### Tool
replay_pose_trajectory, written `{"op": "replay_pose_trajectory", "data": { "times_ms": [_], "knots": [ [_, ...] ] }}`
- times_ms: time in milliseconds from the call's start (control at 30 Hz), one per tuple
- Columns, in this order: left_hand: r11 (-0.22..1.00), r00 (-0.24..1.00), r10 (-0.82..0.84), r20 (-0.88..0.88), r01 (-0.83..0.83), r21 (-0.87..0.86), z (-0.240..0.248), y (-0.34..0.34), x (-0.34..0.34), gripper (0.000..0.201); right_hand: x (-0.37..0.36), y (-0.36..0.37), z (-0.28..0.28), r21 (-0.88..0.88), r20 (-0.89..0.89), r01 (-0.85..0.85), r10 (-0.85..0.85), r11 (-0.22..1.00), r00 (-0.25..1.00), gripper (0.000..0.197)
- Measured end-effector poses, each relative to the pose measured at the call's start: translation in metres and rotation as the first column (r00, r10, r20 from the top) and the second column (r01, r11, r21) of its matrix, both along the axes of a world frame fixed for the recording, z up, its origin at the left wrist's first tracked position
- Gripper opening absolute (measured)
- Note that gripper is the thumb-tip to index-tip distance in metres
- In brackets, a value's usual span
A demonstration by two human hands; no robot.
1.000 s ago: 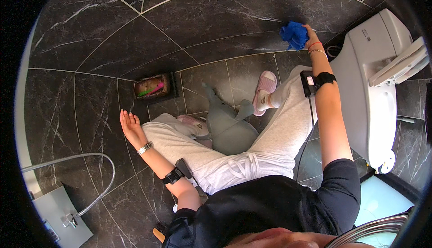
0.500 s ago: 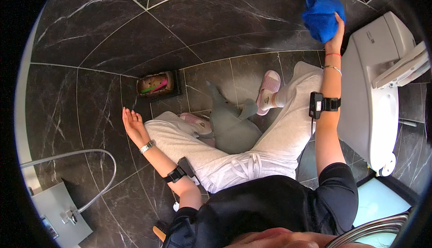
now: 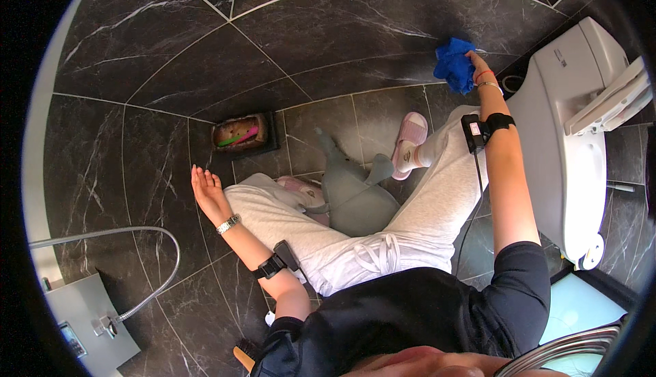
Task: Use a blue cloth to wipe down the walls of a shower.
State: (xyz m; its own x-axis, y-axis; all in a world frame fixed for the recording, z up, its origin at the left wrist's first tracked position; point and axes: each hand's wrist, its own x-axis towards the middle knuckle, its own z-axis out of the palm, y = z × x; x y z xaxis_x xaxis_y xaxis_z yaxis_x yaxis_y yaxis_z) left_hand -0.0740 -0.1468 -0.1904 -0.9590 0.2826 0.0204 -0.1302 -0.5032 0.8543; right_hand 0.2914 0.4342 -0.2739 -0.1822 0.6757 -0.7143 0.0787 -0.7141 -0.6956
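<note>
Grips a bunched blue cloth (image 3: 454, 66) in the right hand (image 3: 481, 69), with fingers closed over its right side and the right arm (image 3: 510, 175) stretched toward the far right. Holds it at the foot of the dark tiled wall (image 3: 369, 35), overlapping in view the edge between wall and tiled floor (image 3: 307, 134); cannot tell whether touching. Leaves a narrow gap on the right before the white toilet (image 3: 557, 97), and a long run of wall on the left, reaching to the far left corner near a dark box (image 3: 274, 136). Holds the left hand (image 3: 211, 194) well apart from the cloth, loosely spread with nothing in its grip, just left of the left knee. Straddles a grey animal-shaped thing (image 3: 359, 203), with a pink slipper (image 3: 411, 131) on its right.
</note>
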Motion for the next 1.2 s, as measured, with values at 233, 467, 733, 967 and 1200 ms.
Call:
{"op": "replay_pose_trajectory", "data": {
  "times_ms": [233, 467, 733, 967, 1200],
  "knots": [
    [0.999, 0.999, 0.044, -0.021, -0.044, -0.016, -0.001, -0.013, 0.001, 0.037, -0.024, 0.005, 0.01, 0.114, -0.202, 0.092, -0.068, 0.989, 0.977, 0.037],
    [0.999, 0.999, 0.032, -0.024, -0.033, -0.02, 0.002, -0.005, 0.002, 0.037, -0.017, -0.059, 0.118, 0.3, -0.777, 0.443, -0.052, 0.845, 0.627, 0.05],
    [0.998, 0.999, 0.029, -0.019, -0.03, -0.046, 0.002, -0.007, 0.002, 0.037, -0.027, 0.0, 0.027, 0.296, -0.273, 0.224, -0.142, 0.928, 0.951, 0.052],
    [1.0, 1.0, -0.005, 0.0, 0.005, -0.01, -0.003, 0.011, -0.001, 0.036, 0.026, 0.056, -0.046, 0.008, 0.3, -0.184, 0.173, 0.983, 0.938, 0.047],
    [0.999, 0.999, 0.033, -0.017, -0.033, -0.02, 0.0, -0.009, 0.001, 0.037, -0.056, -0.009, 0.006, 0.315, 0.08, -0.135, 0.116, 0.939, 0.99, 0.035]
  ]
}}
